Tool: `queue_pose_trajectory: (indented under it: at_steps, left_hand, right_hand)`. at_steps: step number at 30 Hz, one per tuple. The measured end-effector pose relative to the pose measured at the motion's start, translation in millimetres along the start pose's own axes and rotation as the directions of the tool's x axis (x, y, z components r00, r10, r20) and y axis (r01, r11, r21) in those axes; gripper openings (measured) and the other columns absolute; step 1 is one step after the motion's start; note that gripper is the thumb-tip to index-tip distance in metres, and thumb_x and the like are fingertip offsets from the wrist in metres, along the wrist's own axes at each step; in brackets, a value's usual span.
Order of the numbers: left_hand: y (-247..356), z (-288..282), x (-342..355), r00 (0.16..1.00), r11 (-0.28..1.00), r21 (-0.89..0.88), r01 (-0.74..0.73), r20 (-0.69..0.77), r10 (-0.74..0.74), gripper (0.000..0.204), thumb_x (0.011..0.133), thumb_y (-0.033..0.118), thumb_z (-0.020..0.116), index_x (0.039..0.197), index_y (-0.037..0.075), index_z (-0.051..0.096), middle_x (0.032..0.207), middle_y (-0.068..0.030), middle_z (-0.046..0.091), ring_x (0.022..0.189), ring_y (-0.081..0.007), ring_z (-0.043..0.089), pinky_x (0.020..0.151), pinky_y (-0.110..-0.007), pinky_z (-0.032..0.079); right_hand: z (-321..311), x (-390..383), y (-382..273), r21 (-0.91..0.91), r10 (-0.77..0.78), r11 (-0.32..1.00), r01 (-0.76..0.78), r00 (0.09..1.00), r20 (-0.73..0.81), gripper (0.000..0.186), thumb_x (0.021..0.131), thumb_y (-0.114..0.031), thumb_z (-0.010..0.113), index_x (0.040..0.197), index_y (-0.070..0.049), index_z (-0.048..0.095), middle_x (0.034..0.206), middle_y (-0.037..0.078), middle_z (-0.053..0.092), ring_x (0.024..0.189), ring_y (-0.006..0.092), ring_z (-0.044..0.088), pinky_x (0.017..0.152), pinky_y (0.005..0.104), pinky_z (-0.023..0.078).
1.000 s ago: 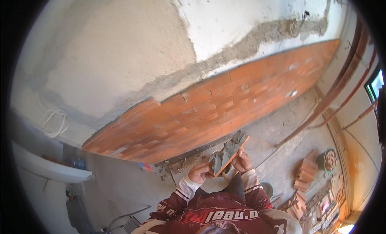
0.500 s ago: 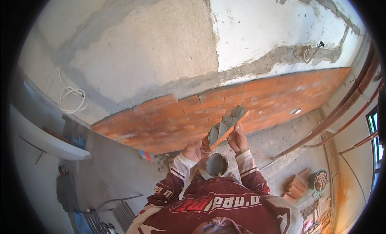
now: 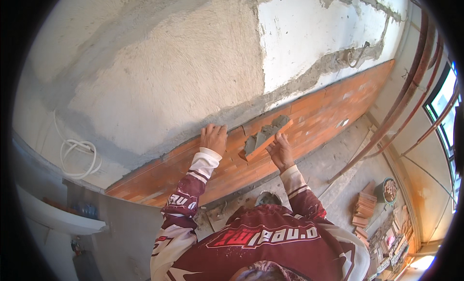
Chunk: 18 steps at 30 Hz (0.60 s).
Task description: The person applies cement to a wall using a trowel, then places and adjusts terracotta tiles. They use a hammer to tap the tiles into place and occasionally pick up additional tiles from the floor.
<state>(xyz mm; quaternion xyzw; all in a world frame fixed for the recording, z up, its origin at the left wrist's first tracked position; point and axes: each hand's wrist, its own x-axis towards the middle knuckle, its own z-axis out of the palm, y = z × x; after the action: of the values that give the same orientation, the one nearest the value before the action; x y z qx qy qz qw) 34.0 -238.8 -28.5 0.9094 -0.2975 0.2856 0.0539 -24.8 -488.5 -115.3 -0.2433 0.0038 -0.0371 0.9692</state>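
My right hand [image 3: 281, 152] grips a thin orange brick tile [image 3: 267, 146] by its near right edge. Grey mortar [image 3: 263, 134] lies in thick lumps along the tile's back, which faces up. The tile is tilted in front of the brick-tiled lower wall [image 3: 227, 177]. My left hand [image 3: 214, 138] is at the upper edge of the tiled part, left of the held tile. Its fingers are bent and close together against the wall; whatever they may hold is hidden. Below, a bucket [image 3: 268, 199] shows partly beyond my chest.
Bare plaster [image 3: 159, 83] rises above the tiles, with a coiled white cable [image 3: 79, 158] at left. Reddish pipes [image 3: 386, 126] slant down at right. Stacked brick tiles [image 3: 365, 208] and a dark bucket of pieces [image 3: 388, 190] stand at lower right.
My left hand has left the tile and moved up to the top edge of the tiled wall. My right hand has carried the mortared tile slightly up and left, nearer the wall.
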Motion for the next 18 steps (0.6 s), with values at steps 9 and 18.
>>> queue_pose_trajectory:
  at_steps: [9,18]
  left_hand:
    - [-16,7,11,0.999,0.998,-0.058,0.023,-0.046,-0.025,0.007,0.082,0.014,0.065,0.087,0.01,0.069,0.086,-0.0047,0.065,0.089,-0.0258,0.055,0.082,-0.041,0.038]
    - [-20,-18,18,0.993,0.901,-0.42,0.114,0.013,-0.119,0.003,0.082,0.012,0.065,0.083,0.014,0.068,0.08,-0.0044,0.063,0.083,-0.0286,0.059,0.078,-0.043,0.038]
  right_hand:
    - [21,18,25,-0.065,-0.056,0.996,0.053,0.997,-0.046,0.046,0.094,-0.024,0.064,0.134,-0.015,0.042,0.116,0.003,0.051,0.103,0.0235,0.057,0.09,0.041,0.049]
    - [65,41,44,-0.16,-0.145,0.98,0.117,0.973,-0.178,0.078,0.094,-0.022,0.065,0.15,-0.006,0.013,0.119,0.009,0.05,0.1,0.0247,0.06,0.083,0.0414,0.053]
